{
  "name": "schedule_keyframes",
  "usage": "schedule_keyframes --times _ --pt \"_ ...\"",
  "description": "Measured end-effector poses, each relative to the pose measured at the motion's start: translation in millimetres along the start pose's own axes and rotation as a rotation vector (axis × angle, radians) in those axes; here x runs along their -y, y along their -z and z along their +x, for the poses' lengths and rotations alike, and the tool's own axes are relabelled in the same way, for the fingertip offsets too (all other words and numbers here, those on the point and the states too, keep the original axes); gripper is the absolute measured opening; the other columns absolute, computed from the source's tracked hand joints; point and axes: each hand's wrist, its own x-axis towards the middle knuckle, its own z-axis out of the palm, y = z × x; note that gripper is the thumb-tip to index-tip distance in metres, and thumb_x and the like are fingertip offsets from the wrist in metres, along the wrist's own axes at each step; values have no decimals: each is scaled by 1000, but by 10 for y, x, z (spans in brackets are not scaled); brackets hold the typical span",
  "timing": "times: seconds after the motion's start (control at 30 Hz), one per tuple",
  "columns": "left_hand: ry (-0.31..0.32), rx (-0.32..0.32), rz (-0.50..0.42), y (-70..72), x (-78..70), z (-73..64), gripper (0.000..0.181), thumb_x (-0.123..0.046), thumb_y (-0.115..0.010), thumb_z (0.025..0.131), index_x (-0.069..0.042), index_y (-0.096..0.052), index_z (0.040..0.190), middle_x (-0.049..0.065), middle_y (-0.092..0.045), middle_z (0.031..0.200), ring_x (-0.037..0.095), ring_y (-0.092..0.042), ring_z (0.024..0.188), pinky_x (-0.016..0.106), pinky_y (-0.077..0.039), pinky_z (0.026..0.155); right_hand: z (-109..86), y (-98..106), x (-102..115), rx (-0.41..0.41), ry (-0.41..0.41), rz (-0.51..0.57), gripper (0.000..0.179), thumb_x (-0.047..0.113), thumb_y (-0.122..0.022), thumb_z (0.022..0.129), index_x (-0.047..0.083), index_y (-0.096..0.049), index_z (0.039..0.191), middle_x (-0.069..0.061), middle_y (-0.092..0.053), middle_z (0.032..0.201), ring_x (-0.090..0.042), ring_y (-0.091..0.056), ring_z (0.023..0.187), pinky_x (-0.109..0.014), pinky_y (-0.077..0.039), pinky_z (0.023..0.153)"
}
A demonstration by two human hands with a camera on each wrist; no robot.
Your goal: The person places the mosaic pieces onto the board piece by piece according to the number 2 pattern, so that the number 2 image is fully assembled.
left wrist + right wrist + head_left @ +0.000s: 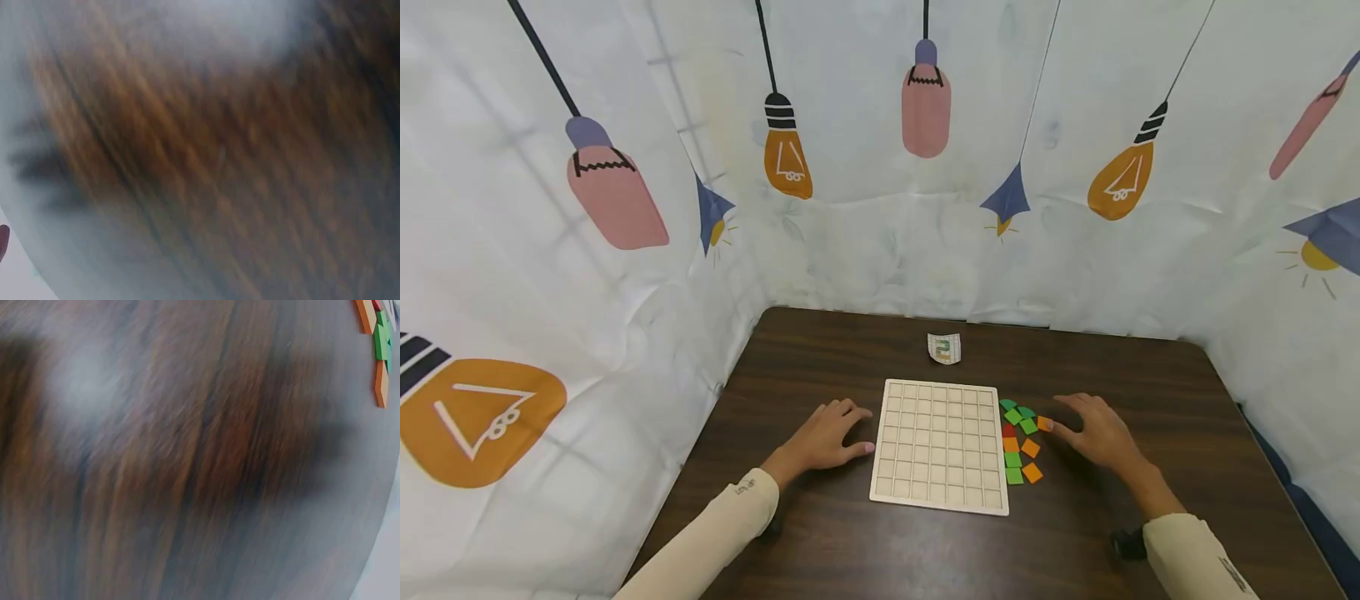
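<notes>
A pale wooden board [938, 446] with a grid of square recesses lies flat on the dark table. Left of it rests my left hand [826, 437], thumb tip right at the board's edge and nothing in its grasp. My right hand [1097, 432] is over the table to the right, fingers apart, its thumb tip right at an orange tile [1044, 423]. Between that hand and the board lie several small tiles: green tiles [1014, 460], orange tiles [1032, 472] and a red tile [1008, 431]. At the right wrist view's upper right edge, an orange tile [382, 384] shows.
A small printed paper [943, 348] lies beyond the board. The dark wood-grain table [820, 350] meets a white curtain [865, 242] with lamp drawings at its back and sides. Both wrist views show mostly blurred table surface.
</notes>
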Motion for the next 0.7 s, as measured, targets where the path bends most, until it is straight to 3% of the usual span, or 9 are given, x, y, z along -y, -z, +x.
schedule_keyframes --times 0.23,0.4,0.53,0.7 --pt "5 41 -18 -105 -73 27 60 -56 -61 94 -18 -57 140 2 -59 119 20 -56 107 46 -45 94 78 -41 48 58 -46 120 51 36 -72 93 4 -63 132 -23 -61 131 -44 -58 115 -64 -46 92" --pt "3 35 -13 -115 -92 36 59 -56 -62 94 -19 -58 139 1 -59 117 18 -55 104 45 -45 92 126 -81 65 62 -43 137 47 34 -73 92 5 -66 127 -18 -66 121 -31 -63 96 -51 -52 78" --pt "-14 47 -18 -124 -103 46 59 -55 -63 93 -18 -59 139 1 -58 116 17 -54 101 44 -46 90 179 -107 75 67 -34 145 39 28 -73 93 6 -67 125 -14 -68 115 -19 -58 84 -38 -47 68" --pt "-25 65 -17 -151 -102 56 61 -57 -64 92 -18 -58 139 1 -57 117 17 -52 102 43 -45 91 247 -145 104 92 -29 149 32 22 -71 93 7 -69 121 -9 -68 107 -14 -53 76 -32 -42 63"
